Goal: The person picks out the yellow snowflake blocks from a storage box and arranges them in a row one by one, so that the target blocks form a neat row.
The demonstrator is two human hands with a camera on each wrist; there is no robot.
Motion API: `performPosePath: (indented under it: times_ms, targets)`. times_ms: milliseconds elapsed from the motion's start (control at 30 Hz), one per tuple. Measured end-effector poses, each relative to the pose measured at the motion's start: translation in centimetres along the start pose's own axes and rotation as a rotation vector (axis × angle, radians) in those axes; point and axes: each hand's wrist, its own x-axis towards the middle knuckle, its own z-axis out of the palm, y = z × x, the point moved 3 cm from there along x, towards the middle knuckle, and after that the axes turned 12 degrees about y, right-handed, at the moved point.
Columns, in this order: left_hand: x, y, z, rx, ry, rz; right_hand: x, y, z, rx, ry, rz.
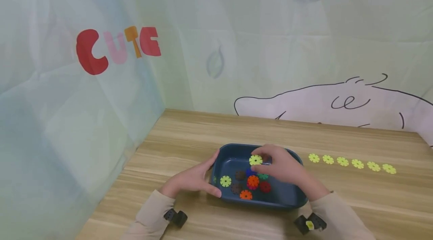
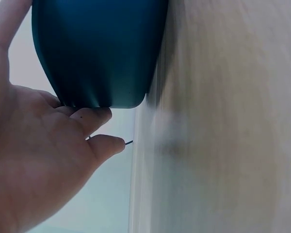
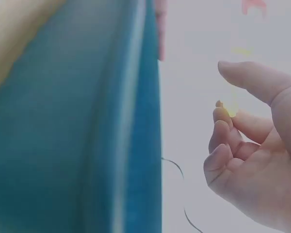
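Note:
A dark blue tray (image 1: pixel 233 153) holds several toothed plastic discs. My left hand (image 1: pixel 191 178) grips its left end, thumb at the near corner and fingers toward the far one. In the left wrist view that hand (image 2: pixel 43 126) lies against the tray's outer wall (image 2: pixel 102 58). Over the tray, my right hand (image 1: pixel 282 164) pinches a yellow disc (image 1: pixel 255 160) between thumb and finger. The right wrist view shows the hand (image 3: pixel 257 160) beside the tray wall (image 3: pixel 97 121), with the disc washed out by glare. Another yellow disc (image 1: pixel 225 181) lies at the tray's left.
Right of the tray, several yellow discs (image 1: pixel 342 161) form a row on the wooden table (image 1: pixel 189 131). Inside the tray lie orange discs (image 1: pixel 246 195), brown discs (image 1: pixel 236 188) and a red disc (image 1: pixel 265 187). A printed cloth wall (image 1: pixel 199 74) borders the table's back and left.

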Motion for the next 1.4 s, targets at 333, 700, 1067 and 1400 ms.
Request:
performPosePath:
  times_ms: [333, 700, 1067, 1400]
  targets:
    - [-0.3, -0.2, -0.1, 0.021, 0.009, -0.004, -4.1, 2.4, -6.2, -0.103, 0.297, -0.006]
    - [-0.4, -0.5, 0.0, 0.021, 0.011, 0.003, -7.4, 8.3, -13.3, -0.291, 0.395, 0.102]
    - [-0.4, -0.7, 0.0, 0.007, 0.007, 0.0, -10.1, 14.3, -18.2, -0.371, 0.433, 0.23]
    - [-0.5, -0.4, -0.1, 0.008, 0.01, 0.005, -12.4, 28.6, -21.6, -0.438, 0.569, 0.386]
